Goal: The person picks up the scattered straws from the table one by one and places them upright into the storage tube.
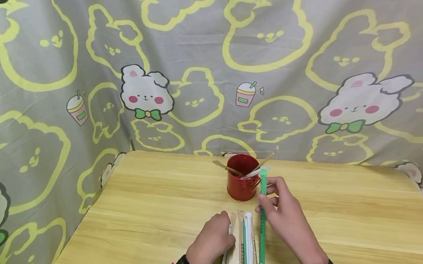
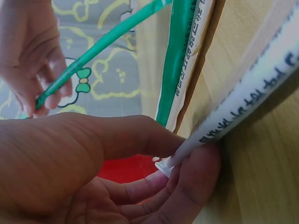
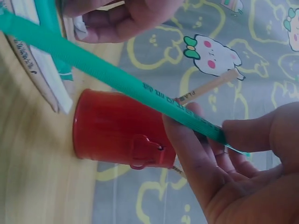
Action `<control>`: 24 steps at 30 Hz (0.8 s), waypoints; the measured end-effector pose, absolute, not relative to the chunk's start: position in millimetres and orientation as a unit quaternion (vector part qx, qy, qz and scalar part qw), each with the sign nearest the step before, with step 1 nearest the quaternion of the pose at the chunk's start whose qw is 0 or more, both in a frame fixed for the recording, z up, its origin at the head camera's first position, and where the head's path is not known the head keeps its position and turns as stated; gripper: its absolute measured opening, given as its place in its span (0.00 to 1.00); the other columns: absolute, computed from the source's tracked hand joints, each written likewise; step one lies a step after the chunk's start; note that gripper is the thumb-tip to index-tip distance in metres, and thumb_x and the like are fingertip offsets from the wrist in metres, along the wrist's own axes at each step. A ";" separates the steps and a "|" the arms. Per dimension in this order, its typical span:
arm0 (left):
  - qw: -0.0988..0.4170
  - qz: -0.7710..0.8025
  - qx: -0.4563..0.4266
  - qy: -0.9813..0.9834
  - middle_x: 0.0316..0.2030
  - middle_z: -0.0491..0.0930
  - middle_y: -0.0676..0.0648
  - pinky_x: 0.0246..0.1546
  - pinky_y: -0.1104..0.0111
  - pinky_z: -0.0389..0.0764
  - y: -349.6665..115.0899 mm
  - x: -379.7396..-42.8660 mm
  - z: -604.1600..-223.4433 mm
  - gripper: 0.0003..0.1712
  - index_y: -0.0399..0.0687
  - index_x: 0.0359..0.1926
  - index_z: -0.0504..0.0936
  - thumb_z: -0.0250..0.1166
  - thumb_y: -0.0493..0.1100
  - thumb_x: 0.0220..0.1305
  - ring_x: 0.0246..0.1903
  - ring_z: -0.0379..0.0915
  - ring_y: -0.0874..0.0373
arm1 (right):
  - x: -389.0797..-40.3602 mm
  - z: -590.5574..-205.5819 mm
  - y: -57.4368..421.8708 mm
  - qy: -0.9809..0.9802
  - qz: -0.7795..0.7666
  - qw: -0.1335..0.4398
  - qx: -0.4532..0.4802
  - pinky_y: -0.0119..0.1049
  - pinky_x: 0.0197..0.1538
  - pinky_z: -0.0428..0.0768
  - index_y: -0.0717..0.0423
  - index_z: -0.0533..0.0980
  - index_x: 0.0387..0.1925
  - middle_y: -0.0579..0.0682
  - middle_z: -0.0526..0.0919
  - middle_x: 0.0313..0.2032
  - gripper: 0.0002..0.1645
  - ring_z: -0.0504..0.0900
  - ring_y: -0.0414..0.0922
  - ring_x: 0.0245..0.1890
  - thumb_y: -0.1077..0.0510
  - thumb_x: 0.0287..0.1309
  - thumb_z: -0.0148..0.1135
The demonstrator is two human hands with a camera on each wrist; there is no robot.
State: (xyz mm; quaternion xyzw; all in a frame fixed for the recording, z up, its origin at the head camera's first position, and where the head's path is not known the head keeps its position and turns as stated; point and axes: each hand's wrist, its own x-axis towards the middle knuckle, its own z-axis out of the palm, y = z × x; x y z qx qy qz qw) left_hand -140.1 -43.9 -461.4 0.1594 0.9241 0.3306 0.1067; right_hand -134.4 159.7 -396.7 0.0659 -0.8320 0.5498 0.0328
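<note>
In the head view my right hand (image 1: 279, 203) pinches a green wrapped straw (image 1: 262, 223) near its upper end, beside the red bucket (image 1: 241, 189). The straw slants across the right wrist view, held between thumb and fingers (image 3: 184, 126). My left hand (image 1: 213, 237) pinches the end of a white wrapped straw with black print (image 2: 252, 88), low over the table. Between the hands lie several wrapped straws: brown, green and a white one (image 1: 249, 248). The left hand's fingers hide part of its straw in the head view.
Several straws stick out of the bucket's mouth, one brown straw (image 1: 269, 157) leaning right. The bucket stands near the back edge of the wooden table (image 1: 150, 203). Behind it hangs a grey cartoon-print curtain (image 1: 204, 54).
</note>
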 end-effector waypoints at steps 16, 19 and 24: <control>0.145 0.340 0.129 0.920 0.25 0.67 0.48 0.23 0.66 0.67 -47.0 -145.1 -461.3 0.12 0.42 0.30 0.70 0.66 0.31 0.65 0.23 0.64 0.55 | -136.4 -375.5 164.8 -0.763 0.580 0.265 0.108 0.27 0.57 0.79 0.64 0.72 0.58 0.51 0.80 0.52 0.14 0.82 0.43 0.55 0.67 0.76 0.60; 0.160 0.366 0.104 0.911 0.23 0.69 0.48 0.20 0.67 0.69 -47.8 -144.7 -458.9 0.10 0.41 0.30 0.73 0.66 0.31 0.66 0.19 0.68 0.57 | -136.9 -369.7 165.7 -0.727 0.601 0.310 0.121 0.29 0.57 0.80 0.70 0.70 0.58 0.54 0.80 0.52 0.15 0.82 0.46 0.54 0.72 0.74 0.60; 0.155 0.417 0.076 0.892 0.21 0.73 0.47 0.16 0.68 0.71 -48.2 -138.8 -447.0 0.10 0.39 0.30 0.77 0.69 0.29 0.65 0.14 0.71 0.58 | -140.1 -365.7 166.2 -0.662 0.638 0.364 0.148 0.33 0.57 0.82 0.78 0.67 0.59 0.62 0.80 0.50 0.19 0.83 0.52 0.52 0.75 0.72 0.60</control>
